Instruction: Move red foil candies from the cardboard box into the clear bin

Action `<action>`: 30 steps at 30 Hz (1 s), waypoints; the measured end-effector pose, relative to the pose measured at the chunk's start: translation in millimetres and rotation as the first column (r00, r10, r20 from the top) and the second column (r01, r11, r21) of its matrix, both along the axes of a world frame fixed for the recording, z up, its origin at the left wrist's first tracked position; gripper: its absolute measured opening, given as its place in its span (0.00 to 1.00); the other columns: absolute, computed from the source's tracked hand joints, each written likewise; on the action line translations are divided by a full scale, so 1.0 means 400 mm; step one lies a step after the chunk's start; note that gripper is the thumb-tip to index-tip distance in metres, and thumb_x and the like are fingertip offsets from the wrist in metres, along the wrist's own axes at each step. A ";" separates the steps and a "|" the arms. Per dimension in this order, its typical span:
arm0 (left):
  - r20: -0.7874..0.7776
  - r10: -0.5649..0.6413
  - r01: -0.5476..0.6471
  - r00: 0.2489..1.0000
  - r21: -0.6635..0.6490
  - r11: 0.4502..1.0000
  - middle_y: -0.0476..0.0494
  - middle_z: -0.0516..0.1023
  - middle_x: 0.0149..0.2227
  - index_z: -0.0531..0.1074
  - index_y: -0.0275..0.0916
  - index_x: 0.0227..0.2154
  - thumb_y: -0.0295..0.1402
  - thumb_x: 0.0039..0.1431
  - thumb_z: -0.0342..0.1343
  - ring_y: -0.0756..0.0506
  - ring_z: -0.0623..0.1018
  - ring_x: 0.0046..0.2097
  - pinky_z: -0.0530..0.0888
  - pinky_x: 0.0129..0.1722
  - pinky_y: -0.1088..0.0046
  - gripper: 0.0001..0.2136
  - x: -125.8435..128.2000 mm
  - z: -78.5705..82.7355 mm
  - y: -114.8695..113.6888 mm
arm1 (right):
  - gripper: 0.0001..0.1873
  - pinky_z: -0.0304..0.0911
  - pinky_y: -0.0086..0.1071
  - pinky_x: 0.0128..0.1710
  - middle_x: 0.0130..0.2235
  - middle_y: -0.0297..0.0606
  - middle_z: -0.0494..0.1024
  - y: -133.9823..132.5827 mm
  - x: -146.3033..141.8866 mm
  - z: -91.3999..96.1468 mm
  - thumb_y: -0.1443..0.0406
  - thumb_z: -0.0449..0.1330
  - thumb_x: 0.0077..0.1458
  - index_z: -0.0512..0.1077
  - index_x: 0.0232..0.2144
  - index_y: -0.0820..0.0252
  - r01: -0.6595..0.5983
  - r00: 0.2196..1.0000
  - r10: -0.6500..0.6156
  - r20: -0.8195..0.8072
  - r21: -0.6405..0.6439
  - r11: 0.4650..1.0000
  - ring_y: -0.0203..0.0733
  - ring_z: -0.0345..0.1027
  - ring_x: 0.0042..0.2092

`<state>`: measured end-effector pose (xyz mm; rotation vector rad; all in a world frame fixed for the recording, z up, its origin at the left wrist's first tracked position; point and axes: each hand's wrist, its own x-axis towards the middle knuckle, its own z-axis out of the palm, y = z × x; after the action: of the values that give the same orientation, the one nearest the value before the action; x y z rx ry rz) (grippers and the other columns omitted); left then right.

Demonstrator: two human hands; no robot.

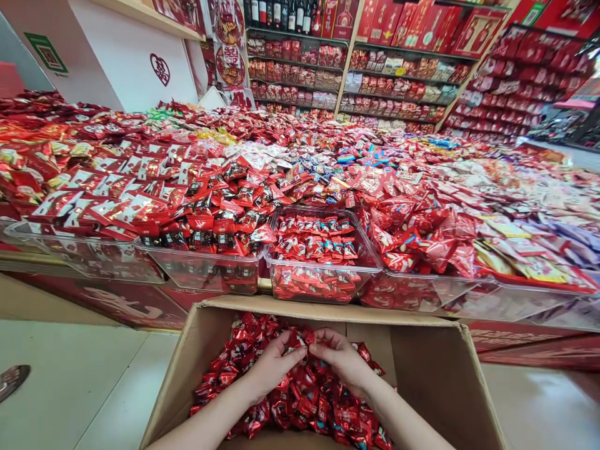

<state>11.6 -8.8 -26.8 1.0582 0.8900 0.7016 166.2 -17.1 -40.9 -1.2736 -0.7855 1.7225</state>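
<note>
Both hands are inside an open cardboard box [434,375], over a heap of red-wrapped candies [300,400]. My left hand [275,364] is closed, its thumb and fingers pinching a red-wrapped candy [300,339]. From the other side my right hand [341,357] grips the candy's end with bent fingers. The fingers partly cover it. Just beyond the box stands a clear plastic bin [323,267], where similar small red candies [316,240] lie in neat rows.
Bins of black-and-red packets [206,228] and larger red packets [422,234] flank the middle bin. More wrapped sweets spread across the display behind. Shelves [347,75] hold boxes and bottles. At left, a shoe [14,380] shows on the tiled floor [94,369].
</note>
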 end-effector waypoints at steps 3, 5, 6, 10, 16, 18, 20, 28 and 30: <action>0.004 0.001 -0.001 1.000 -0.056 0.998 0.55 0.66 0.23 0.64 0.39 0.37 0.34 0.48 0.52 0.55 0.63 0.22 0.61 0.22 0.80 0.12 0.000 0.006 0.001 | 0.17 0.57 0.30 0.32 0.27 0.34 0.71 -0.001 0.019 -0.005 0.59 0.62 0.31 0.66 0.25 0.62 -0.056 0.974 0.030 0.223 0.112 0.992 0.36 0.63 0.30; 0.011 0.025 -0.024 1.000 -0.077 0.997 0.55 0.65 0.22 0.64 0.39 0.36 0.34 0.48 0.52 0.55 0.63 0.23 0.61 0.23 0.80 0.11 0.000 0.008 0.000 | 0.17 0.57 0.31 0.33 0.28 0.35 0.71 -0.004 0.022 0.002 0.57 0.60 0.34 0.67 0.27 0.61 -0.069 0.952 0.026 0.306 0.128 0.989 0.37 0.63 0.31; 0.016 0.029 -0.028 0.999 -0.085 0.996 0.55 0.65 0.22 0.64 0.39 0.36 0.34 0.48 0.52 0.55 0.63 0.23 0.62 0.24 0.80 0.11 0.000 0.008 -0.001 | 0.18 0.58 0.32 0.32 0.28 0.35 0.70 -0.007 0.019 0.005 0.55 0.59 0.36 0.67 0.29 0.61 -0.067 0.960 0.036 0.279 0.105 0.992 0.37 0.63 0.31; -0.003 -0.025 0.025 1.000 -0.022 0.999 0.51 0.68 0.29 0.65 0.40 0.38 0.32 0.47 0.53 0.53 0.66 0.27 0.64 0.26 0.79 0.13 0.002 -0.002 -0.002 | 0.20 0.56 0.28 0.25 0.24 0.33 0.69 -0.012 -0.011 0.013 0.54 0.60 0.34 0.64 0.29 0.61 -0.090 0.994 0.085 -0.070 -0.083 0.992 0.32 0.62 0.24; 0.008 -0.030 0.030 1.000 -0.008 1.000 0.54 0.66 0.23 0.64 0.40 0.39 0.37 0.48 0.52 0.53 0.64 0.23 0.62 0.22 0.79 0.14 -0.004 -0.002 -0.007 | 0.15 0.54 0.26 0.23 0.21 0.29 0.65 -0.010 -0.018 0.048 0.58 0.61 0.36 0.63 0.25 0.61 -0.098 0.993 0.091 0.075 0.094 0.991 0.31 0.58 0.22; 0.011 -0.035 0.035 0.999 -0.013 0.999 0.55 0.64 0.21 0.65 0.39 0.37 0.39 0.47 0.52 0.54 0.62 0.21 0.61 0.21 0.79 0.14 -0.008 0.012 -0.009 | 0.12 0.54 0.26 0.24 0.22 0.30 0.66 -0.023 -0.010 0.101 0.59 0.59 0.40 0.63 0.25 0.60 -0.168 0.960 0.113 0.254 0.205 0.964 0.32 0.59 0.24; 0.026 -0.051 0.050 0.998 0.046 0.998 0.52 0.68 0.26 0.66 0.39 0.36 0.39 0.45 0.54 0.52 0.66 0.27 0.63 0.27 0.78 0.15 -0.011 0.025 -0.011 | 0.08 0.54 0.26 0.24 0.22 0.32 0.66 -0.037 0.001 0.188 0.61 0.56 0.43 0.65 0.24 0.60 -0.297 0.872 0.112 0.477 0.333 0.895 0.33 0.58 0.25; -0.071 -0.004 0.006 0.997 0.028 1.000 0.53 0.67 0.29 0.65 0.41 0.37 0.38 0.47 0.52 0.54 0.62 0.25 0.62 0.25 0.80 0.13 -0.008 0.017 -0.016 | 0.09 0.57 0.29 0.33 0.31 0.35 0.72 0.199 0.040 0.553 0.68 0.49 0.48 0.69 0.30 0.58 -0.630 0.440 -0.223 0.870 0.476 0.614 0.36 0.62 0.33; -0.087 -0.013 0.018 0.996 0.056 0.998 0.52 0.67 0.28 0.65 0.40 0.36 0.37 0.47 0.53 0.54 0.63 0.27 0.63 0.27 0.79 0.12 -0.010 0.024 -0.016 | 0.09 0.57 0.29 0.31 0.29 0.37 0.72 0.314 0.025 0.554 0.69 0.51 0.46 0.70 0.29 0.61 -0.671 0.228 -0.177 0.957 0.287 0.684 0.37 0.63 0.31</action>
<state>7.7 -15.1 -17.2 1.1520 0.9402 0.6752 176.4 108.7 180.6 -1.5933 -2.2831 0.3964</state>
